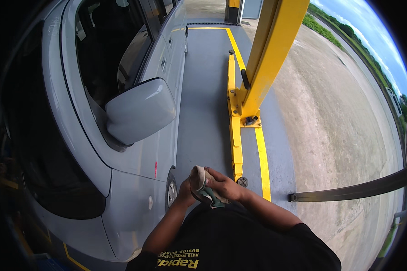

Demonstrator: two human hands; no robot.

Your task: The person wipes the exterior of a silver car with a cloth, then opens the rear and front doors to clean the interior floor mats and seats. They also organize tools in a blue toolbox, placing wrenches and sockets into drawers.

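Observation:
In front of my chest I hold a bunched beige and green cloth piece (197, 178), which may be a work glove or a rag; its folds hide which. My left hand (184, 195) grips its left side, with the fingers mostly hidden behind it. My right hand (225, 184) is closed on its upper right part, thumb and fingers pressing the fabric. A dark green part hangs below between the hands. Just left of my hands stands a silver-grey van (133, 189), its front wheel (171, 192) close to my left forearm.
The van's side mirror (142, 108) juts out ahead on the left. A yellow lift post (269, 58) rises ahead to the right, its low yellow arm (235, 140) lying along the grey floor (203, 113). At right, a dark curved bar (352, 189) crosses above the concrete (321, 122).

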